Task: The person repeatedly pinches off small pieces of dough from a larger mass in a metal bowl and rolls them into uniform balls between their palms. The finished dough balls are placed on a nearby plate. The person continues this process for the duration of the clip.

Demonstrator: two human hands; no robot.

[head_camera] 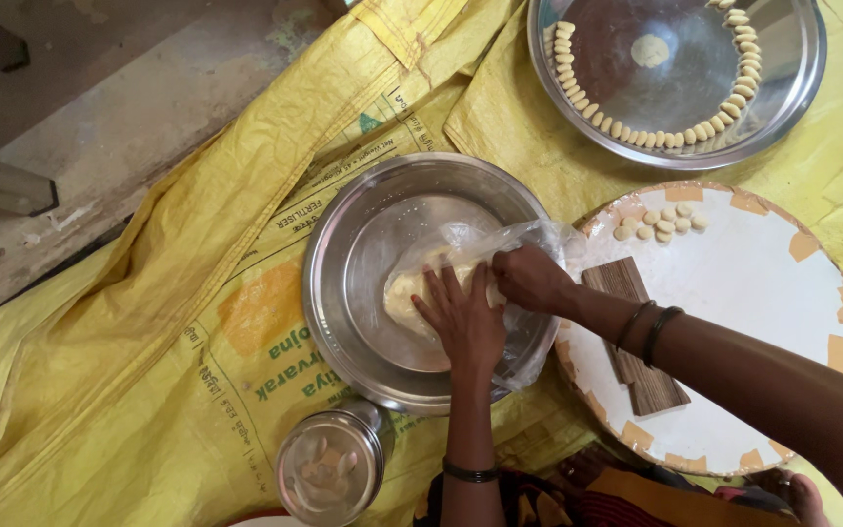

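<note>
1. My left hand (465, 327) lies flat, fingers spread, pressing down on the pale dough (412, 293) inside the clear plastic bag (461, 244). My right hand (531, 278) is closed, pinching the bag's film just beside the left fingertips.
2. The dough sits in the middle of the steel bowl (343, 293), still partly wrapped in the bag, whose loose edge drapes over the bowl's right rim.
3. Right of the bowl, touching its rim, stands a round white board (763, 322) with orange patches at its edge. On it lie a dark wooden block (636, 337) and a small cluster of dough pellets (661, 224).
4. Above and right of the bowl, a steel tray (792, 88) carries dough pellets ranged along its rim and one flat disc (650, 51).
5. Below the bowl stands a lidded steel tin (329, 468). All rests on a yellow woven sack (129, 390) spread on the floor.
6. Risk, in my judgement: the film is thin and the dough looks sticky; pulling hard could tear the bag and leave plastic in the dough.
7. Risk: downward pressure off-centre could tip the bowl on the creased sack.
</note>
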